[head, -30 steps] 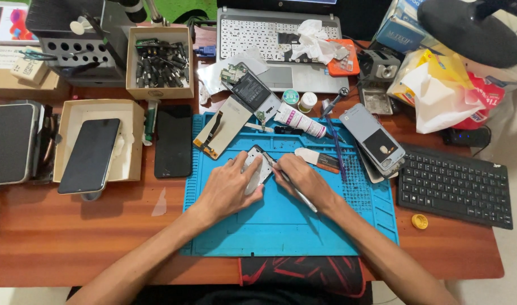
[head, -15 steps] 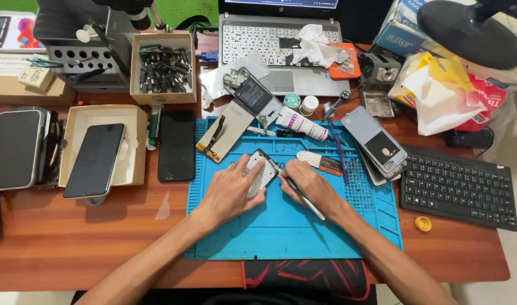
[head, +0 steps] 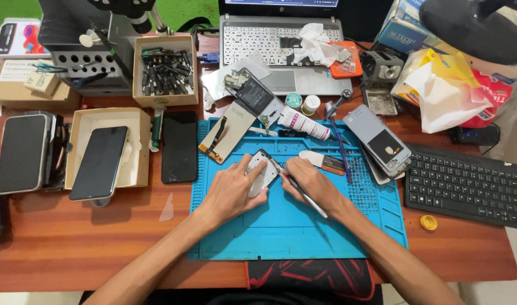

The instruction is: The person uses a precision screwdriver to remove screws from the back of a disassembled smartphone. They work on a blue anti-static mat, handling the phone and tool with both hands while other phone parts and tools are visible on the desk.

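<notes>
- Firmly, the left hand (head: 231,192) pins a small phone part (head: 262,170) on the blue mat (head: 303,237).
- Gripped pen-like in the right hand (head: 310,183), a thin tool (head: 306,197) meets the part's right edge; light, steady pressure seems wise.
- Open mat lies near; a glue tube (head: 303,122) and grey phone (head: 377,141) crowd the far side.

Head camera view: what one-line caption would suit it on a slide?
Left hand steadies a small phone part on a blue mat; right hand works it with a thin tool.

phone frame (head: 262,171) | white-backed, tilted, on mat | thin tool (head: 307,197) | slanted beside
</notes>
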